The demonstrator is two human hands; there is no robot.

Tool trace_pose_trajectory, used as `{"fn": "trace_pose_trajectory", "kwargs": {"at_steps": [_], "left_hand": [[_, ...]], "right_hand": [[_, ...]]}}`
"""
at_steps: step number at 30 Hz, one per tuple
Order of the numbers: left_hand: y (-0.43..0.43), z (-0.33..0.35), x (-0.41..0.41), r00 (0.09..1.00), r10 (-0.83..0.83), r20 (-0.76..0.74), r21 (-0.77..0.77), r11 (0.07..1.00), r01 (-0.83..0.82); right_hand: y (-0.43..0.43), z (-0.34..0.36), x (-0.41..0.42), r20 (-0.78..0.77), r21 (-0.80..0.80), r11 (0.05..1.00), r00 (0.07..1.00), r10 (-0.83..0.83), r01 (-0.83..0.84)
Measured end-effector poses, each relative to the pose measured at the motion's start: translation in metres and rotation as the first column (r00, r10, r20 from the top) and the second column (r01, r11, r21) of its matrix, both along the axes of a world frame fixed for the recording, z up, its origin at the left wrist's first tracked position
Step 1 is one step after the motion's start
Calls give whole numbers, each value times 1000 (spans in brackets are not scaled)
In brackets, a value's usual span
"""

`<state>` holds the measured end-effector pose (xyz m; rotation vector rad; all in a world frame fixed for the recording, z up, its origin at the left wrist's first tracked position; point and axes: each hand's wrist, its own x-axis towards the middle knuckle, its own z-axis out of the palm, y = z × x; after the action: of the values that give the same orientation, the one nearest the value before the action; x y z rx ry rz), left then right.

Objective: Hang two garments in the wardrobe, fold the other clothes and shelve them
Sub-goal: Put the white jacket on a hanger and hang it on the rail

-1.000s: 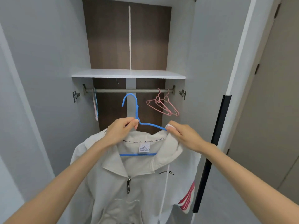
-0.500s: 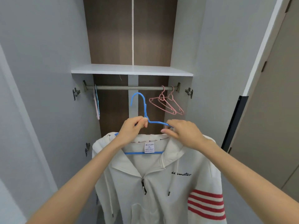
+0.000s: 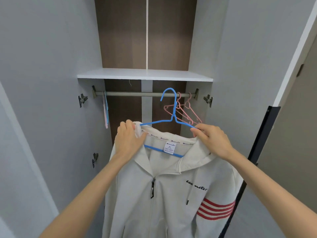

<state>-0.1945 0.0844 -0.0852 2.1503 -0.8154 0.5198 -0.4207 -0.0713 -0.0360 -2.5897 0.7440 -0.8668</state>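
The wardrobe [image 3: 51, 83] stands open, and the white zip jacket [image 3: 164, 194] sits higher in it than half a second ago, its collar now close under the rail [image 3: 133, 94]. The left hand [image 3: 128, 140] has shifted from the hanger's neck out to the jacket's left shoulder, fingers curled tight round the fabric there. The right hand [image 3: 211, 141] clamps the right arm of the blue hanger [image 3: 173, 117] together with the collar edge. The hanger's hook, which hung clear below the rail before, now crosses it in the head view, just left of the pink hangers [image 3: 187, 112]. Whether the hook is over the rail or only in front of it cannot be told. The first hanging looks nearly done.
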Motion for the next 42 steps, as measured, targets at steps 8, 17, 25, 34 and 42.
{"fn": "trace_pose_trajectory", "kwargs": {"at_steps": [8, 17, 25, 34, 42], "left_hand": [[-22, 24, 11, 998, 49, 42, 153, 987, -55], [-59, 42, -27, 820, -572, -16, 324, 773, 546], [-68, -6, -28, 816, -530, -230, 131, 814, 566], [-59, -14, -35, 839, -501, -212, 201, 818, 539], [-34, -25, -9, 868, -394, -301, 282, 833, 476]], "right_hand": [[-11, 10, -4, 67, -49, 998, 997, -37, 41], [-19, 3, 2, 4, 5, 993, 993, 115, -115], [-56, -56, -30, 72, 339, 908, 955, -287, 247], [-40, -69, -16, -91, 669, 719, 981, -173, 189], [-38, -55, 5, 299, 894, 420, 907, -296, -158]]}}
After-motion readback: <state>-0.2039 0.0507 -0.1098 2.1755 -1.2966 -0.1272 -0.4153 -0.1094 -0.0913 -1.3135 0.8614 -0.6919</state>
